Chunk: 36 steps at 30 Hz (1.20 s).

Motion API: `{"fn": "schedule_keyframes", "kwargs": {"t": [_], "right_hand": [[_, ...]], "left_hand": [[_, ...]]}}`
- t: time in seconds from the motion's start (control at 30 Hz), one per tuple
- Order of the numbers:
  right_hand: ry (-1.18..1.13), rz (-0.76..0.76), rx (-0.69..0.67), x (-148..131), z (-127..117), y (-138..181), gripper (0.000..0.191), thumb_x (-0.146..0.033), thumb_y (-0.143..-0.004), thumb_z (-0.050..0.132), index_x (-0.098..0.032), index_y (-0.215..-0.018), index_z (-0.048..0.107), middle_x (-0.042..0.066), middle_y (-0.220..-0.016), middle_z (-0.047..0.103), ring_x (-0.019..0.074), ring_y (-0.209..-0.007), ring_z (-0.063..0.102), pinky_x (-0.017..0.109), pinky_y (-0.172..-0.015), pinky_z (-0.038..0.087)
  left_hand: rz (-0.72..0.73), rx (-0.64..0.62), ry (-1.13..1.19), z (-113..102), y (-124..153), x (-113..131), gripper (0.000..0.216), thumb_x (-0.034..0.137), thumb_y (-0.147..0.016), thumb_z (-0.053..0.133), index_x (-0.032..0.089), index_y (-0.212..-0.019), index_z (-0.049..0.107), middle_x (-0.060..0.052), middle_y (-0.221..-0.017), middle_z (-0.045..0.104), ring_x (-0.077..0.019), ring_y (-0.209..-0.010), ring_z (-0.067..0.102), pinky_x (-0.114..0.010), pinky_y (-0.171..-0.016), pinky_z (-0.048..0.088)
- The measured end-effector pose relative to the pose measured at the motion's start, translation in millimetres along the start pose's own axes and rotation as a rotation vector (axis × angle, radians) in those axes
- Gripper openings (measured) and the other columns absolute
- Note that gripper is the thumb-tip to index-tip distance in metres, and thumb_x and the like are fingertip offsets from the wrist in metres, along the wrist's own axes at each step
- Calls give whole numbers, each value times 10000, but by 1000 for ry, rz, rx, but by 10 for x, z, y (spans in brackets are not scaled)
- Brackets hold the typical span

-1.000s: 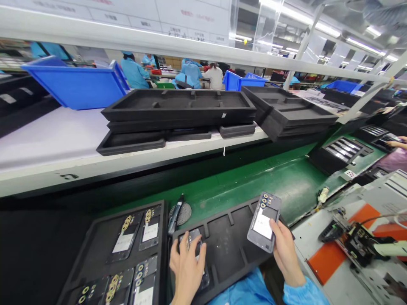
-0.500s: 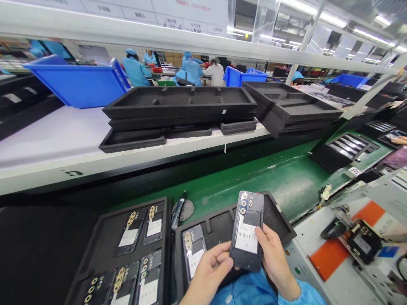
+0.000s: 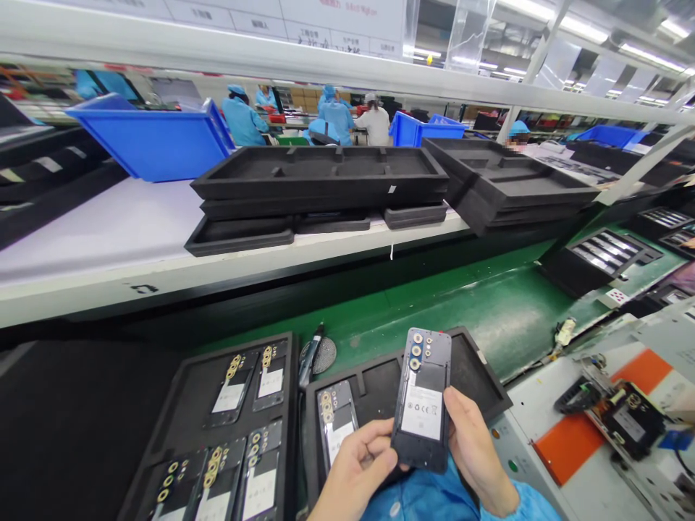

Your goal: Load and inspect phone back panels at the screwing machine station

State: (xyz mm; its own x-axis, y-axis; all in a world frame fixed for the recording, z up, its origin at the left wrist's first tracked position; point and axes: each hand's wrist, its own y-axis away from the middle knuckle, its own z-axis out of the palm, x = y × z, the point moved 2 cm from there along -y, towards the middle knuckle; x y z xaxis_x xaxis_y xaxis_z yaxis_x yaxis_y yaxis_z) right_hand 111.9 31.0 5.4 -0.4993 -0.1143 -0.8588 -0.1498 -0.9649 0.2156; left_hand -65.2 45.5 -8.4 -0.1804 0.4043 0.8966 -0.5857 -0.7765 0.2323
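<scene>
A phone with its back cover off point(image 3: 422, 394) is held upright and slightly tilted in front of me, showing gold camera rings at the top and a white battery label. My left hand point(image 3: 358, 463) pinches its lower left edge. My right hand point(image 3: 475, 441) grips its right edge. Beneath the phone lies a black foam tray point(image 3: 380, 376); another opened phone point(image 3: 337, 420) rests in its left slot, partly covered by my left hand. To the left, a second black foam tray point(image 3: 190, 383) carries several similar phones point(image 3: 228, 394).
An electric screwdriver point(image 3: 309, 358) stands between the trays by a round mesh disc point(image 3: 326, 354). Stacked black trays point(image 3: 320, 174) and a blue bin point(image 3: 152, 141) sit on the shelf ahead. A machine with orange stripes point(image 3: 570, 456) is at right. Co-workers point(image 3: 242, 119) work beyond.
The view has shifted a little, so the surroundings sit slightly further right. The phone stays in both hands; the fingers of my right hand have slid a bit outward along its edge.
</scene>
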Motion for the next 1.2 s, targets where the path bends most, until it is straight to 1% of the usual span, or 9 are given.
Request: {"fn": "schedule_keyframes", "kwargs": {"t": [0.2,0.3,0.43,0.53,0.7,0.87,1.0,1.1,1.2], "right_hand": [[34,6,-10,-2,6,22,461,-620,-797,657,-186,-936,723,81,-873,736,264,-857,673,393,-770,550],[48,-8,-21,4,4,26,458,-624,-803,648,-195,-944,726,83,-884,737,262,-860,673,394,-774,549],[44,-2,-21,18,1,29,458,-631,-788,660,-199,-922,730,78,-864,738,265,-858,674,400,-782,547],[29,6,-8,30,-5,31,456,-631,-781,668,-198,-909,732,75,-852,737,260,-853,674,399,-787,547],[12,15,3,61,-10,32,458,-631,-776,674,-196,-906,734,77,-849,737,260,-851,675,401,-786,549],[12,3,36,105,-17,24,440,-606,-773,692,-205,-951,733,74,-870,743,264,-867,679,402,-794,552],[91,-31,-20,111,21,17,437,-511,-761,749,-200,-1064,701,76,-927,748,250,-852,686,392,-789,560],[159,-60,-37,99,62,19,433,-489,-741,773,-192,-1046,695,79,-945,748,239,-825,687,389,-791,563],[174,-66,-47,97,87,31,433,-506,-764,747,-193,-1055,681,82,-965,743,246,-875,683,409,-842,548]], "left_hand": [[4,28,-25,-89,13,-173,586,546,-758,717,133,-1167,640,-104,-852,747,-211,-829,673,-309,-807,483],[14,17,-41,-81,29,-139,586,560,-751,717,136,-1151,649,-105,-844,749,-214,-821,674,-311,-798,485],[-18,51,-61,-23,62,6,569,565,-724,743,136,-1093,679,-98,-834,747,-209,-820,666,-299,-801,474],[-31,48,-55,7,80,73,562,568,-705,760,137,-1059,690,-93,-822,745,-198,-807,658,-282,-792,463],[-46,68,-65,-17,93,51,562,553,-687,784,140,-1059,694,-89,-842,745,-185,-815,654,-269,-805,445],[-50,50,-59,-12,97,61,563,558,-688,781,138,-1052,696,-78,-793,739,-182,-791,648,-270,-785,450],[-58,60,-118,-27,105,71,592,596,-671,774,140,-1043,705,-73,-786,740,-183,-793,647,-269,-785,447],[-68,74,-134,-70,114,33,598,604,-665,776,146,-1041,700,-75,-814,744,-175,-785,638,-268,-780,443],[-69,70,-128,-110,113,-37,591,597,-684,766,150,-1062,680,-68,-812,737,-169,-790,638,-264,-789,436]]}}
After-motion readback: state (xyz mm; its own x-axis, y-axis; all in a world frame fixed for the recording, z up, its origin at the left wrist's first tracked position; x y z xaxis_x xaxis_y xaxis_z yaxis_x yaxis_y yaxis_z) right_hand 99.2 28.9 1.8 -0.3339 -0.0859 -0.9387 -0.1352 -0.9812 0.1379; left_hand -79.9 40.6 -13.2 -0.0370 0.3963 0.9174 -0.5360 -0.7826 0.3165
